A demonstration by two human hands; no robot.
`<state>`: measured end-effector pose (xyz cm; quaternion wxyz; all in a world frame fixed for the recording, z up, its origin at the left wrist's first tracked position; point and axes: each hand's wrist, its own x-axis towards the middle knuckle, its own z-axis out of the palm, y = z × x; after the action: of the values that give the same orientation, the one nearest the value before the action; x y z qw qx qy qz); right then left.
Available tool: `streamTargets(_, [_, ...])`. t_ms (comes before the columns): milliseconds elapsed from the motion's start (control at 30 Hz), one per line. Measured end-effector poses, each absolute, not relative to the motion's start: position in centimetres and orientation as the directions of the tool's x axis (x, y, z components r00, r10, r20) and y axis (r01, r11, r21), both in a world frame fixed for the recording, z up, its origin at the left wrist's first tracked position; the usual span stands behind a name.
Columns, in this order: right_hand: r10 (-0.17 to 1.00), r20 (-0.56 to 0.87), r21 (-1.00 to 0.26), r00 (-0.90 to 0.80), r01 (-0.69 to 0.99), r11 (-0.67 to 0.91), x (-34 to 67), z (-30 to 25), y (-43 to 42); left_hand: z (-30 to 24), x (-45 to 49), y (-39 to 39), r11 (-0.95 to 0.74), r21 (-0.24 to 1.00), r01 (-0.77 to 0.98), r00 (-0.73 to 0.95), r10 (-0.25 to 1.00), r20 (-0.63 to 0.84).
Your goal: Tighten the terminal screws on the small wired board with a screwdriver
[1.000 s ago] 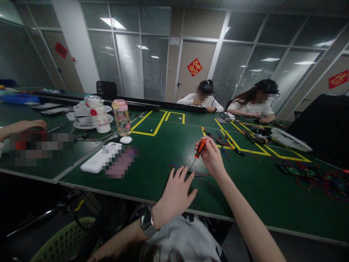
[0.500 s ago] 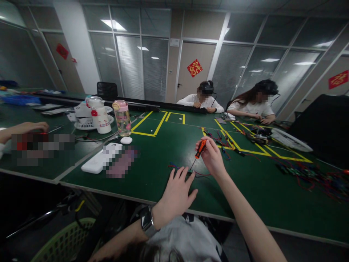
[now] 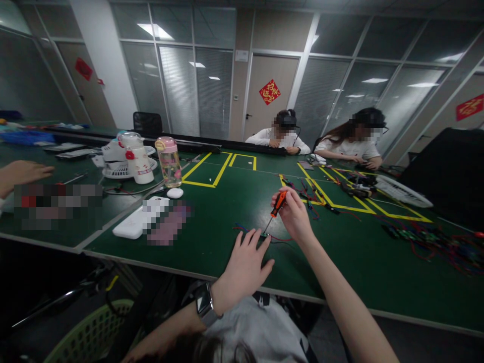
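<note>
My right hand (image 3: 296, 214) is closed round the orange-and-black handle of a screwdriver (image 3: 279, 203), which tilts with its tip down at a small circuit board (image 3: 265, 235). The board lies on the green table, with thin red and dark wires running out from both sides. My left hand (image 3: 247, 267) rests flat beside it, fingers spread and fingertips at the board's near edge. Those fingertips hide part of the board and its wires. Whether the tip sits in a screw is too small to tell.
Wired boards (image 3: 302, 191) lie beyond my right hand, and a bigger wire heap (image 3: 434, 242) is at the right. Leftward stand a white power bank (image 3: 132, 222), an earbud case (image 3: 175, 193) and a pink-lidded bottle (image 3: 170, 161). Two people sit opposite; another person's hand (image 3: 24, 176) is at far left.
The other person's hand at the far left has shifted left. My hands, the screwdriver and the board stay nearly as they were; the view has tilted very slightly.
</note>
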<state>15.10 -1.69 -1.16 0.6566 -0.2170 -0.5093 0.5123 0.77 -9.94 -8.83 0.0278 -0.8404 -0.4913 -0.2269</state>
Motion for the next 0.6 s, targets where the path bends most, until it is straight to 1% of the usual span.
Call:
streamTargets(333, [0.901,0.433,-0.796,-0.041,-0.487,0.36,15.12,-1.18,-1.61,-9.4,0.96,-9.62,-0.509,0.169,0.844,0.402,0.809,0.429])
streamTargets(600, [0.895,0.445,-0.794,-0.041,-0.481,0.372,15.18,-1.36,-1.51,-9.12,0.87,-9.78,-0.513,0.168,0.842,0.41,0.81,0.419])
